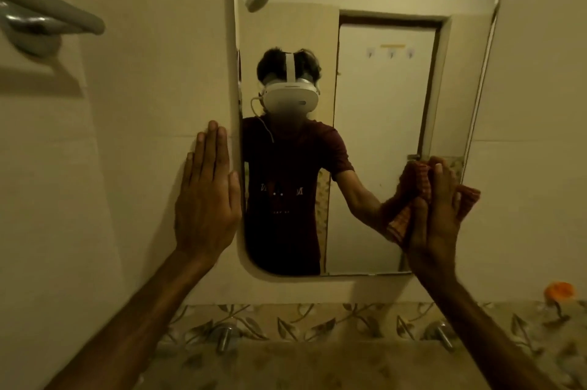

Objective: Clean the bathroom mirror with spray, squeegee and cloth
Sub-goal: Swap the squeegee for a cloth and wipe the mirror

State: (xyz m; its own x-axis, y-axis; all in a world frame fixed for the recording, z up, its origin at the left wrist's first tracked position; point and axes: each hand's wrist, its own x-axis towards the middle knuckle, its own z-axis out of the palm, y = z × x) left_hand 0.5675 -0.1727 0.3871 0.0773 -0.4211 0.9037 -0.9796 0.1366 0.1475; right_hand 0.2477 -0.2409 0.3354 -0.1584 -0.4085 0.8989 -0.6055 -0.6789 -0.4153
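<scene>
A tall mirror (381, 135) with rounded corners hangs on the pale tiled wall in front of me. My right hand (435, 221) presses an orange-brown checked cloth (470, 199) flat against the glass at its lower right edge. Part of the cloth sticks out past my fingers on the right, and its reflection shows to the left of my hand. My left hand (208, 196) lies flat and open on the wall just beside the mirror's left edge, fingers pointing up. No spray bottle or squeegee is in view.
A grey towel rail (47, 15) juts from the wall at upper left. Below the mirror runs a leaf-patterned tile band (301, 323) with two metal taps (224, 337) (443, 337). An orange object (560, 291) sits at the far right.
</scene>
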